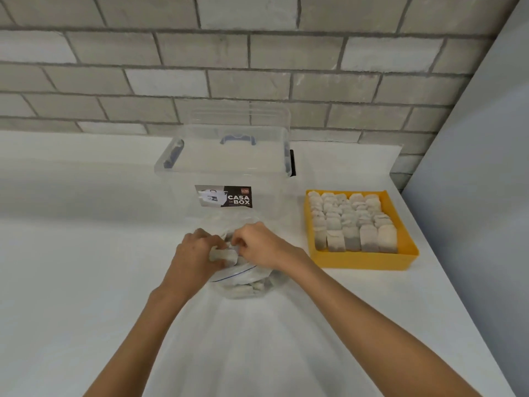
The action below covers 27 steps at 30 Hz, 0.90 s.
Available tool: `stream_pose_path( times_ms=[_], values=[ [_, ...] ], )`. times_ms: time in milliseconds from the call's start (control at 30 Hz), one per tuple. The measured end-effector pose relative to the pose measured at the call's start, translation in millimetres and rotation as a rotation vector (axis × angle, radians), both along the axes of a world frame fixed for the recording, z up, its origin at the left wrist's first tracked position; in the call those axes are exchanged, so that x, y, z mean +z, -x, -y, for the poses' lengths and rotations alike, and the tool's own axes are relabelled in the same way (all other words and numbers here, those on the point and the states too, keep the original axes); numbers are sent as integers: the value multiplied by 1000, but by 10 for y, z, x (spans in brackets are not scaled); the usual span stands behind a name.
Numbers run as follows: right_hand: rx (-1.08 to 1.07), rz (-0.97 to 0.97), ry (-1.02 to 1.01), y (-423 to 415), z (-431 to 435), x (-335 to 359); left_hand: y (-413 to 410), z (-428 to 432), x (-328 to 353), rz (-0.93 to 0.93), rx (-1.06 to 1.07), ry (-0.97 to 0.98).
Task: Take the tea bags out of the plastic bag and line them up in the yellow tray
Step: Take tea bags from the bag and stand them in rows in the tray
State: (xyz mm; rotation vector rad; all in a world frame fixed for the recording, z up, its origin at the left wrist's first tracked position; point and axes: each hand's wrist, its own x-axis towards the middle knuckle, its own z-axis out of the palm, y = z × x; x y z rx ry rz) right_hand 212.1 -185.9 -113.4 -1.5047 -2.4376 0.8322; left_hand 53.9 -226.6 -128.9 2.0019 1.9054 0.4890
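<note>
Pale, flat tea bags (pixel 221 255) sit bunched, gripped by the left hand (pixel 194 253), left of the yellow tray (pixel 363 260). The right hand (pixel 263 245) pinches the plastic bag (pixel 243 285) beside them.

"casa box" on clear box label (pixel 223 196)

Your left hand (pixel 194 253) and right hand (pixel 259 245): both bare. Forearms (pixel 357 305) bare too, uncovered all the way to the frame's lower edge.

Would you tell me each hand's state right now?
Left hand: holding a tea bag.
Right hand: curled at the plastic bag; hold cannot be told.
</note>
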Motion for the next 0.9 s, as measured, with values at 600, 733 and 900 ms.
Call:
stream_pose_path(
  times_ms=[600,733,900],
  values=[
    [-117,-10,-134,160,60,298,200,-12,-69,149,-86,-114],
    [-136,-231,-117,178,44,486,220,-30,-15,504,-75,-31],
    [-221,-374,-118,124,58,497,187,2,99,1065,-72,97]
  ],
)
